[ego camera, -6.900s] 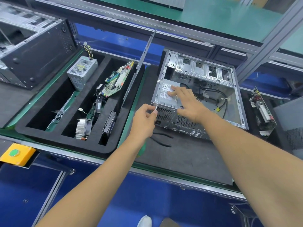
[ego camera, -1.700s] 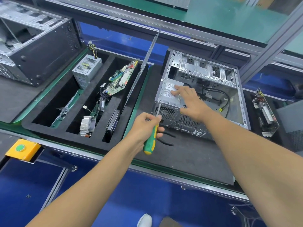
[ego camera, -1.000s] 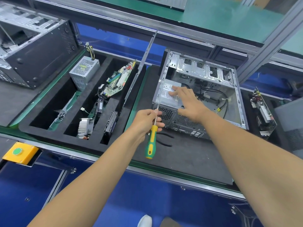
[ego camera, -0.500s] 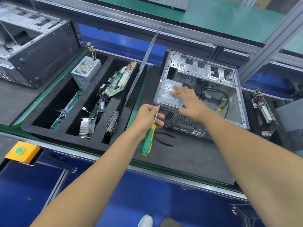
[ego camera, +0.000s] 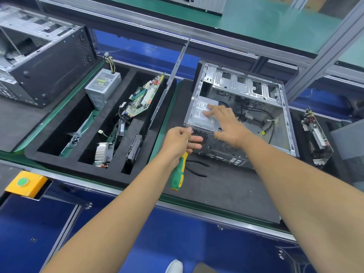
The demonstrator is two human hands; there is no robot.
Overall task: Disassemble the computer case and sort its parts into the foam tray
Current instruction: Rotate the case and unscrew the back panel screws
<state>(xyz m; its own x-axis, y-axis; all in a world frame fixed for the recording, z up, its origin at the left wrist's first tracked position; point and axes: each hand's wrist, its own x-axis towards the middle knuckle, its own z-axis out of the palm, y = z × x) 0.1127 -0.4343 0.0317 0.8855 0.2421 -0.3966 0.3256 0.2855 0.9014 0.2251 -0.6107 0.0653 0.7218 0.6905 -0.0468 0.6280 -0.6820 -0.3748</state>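
Bright, even overhead light with soft shadows, sharp centre, slight blur and wide-angle bending toward the edges

Both forearms are bare from the lower edge of the view up to the wrists, with no sleeve, watch, band or glove on them. The left hand (ego camera: 180, 141) and the right hand (ego camera: 229, 127) are bare too, and no ring shows on the visible fingers. Low in the view, between the arms, the pale toe of a shoe (ego camera: 174, 266) shows.
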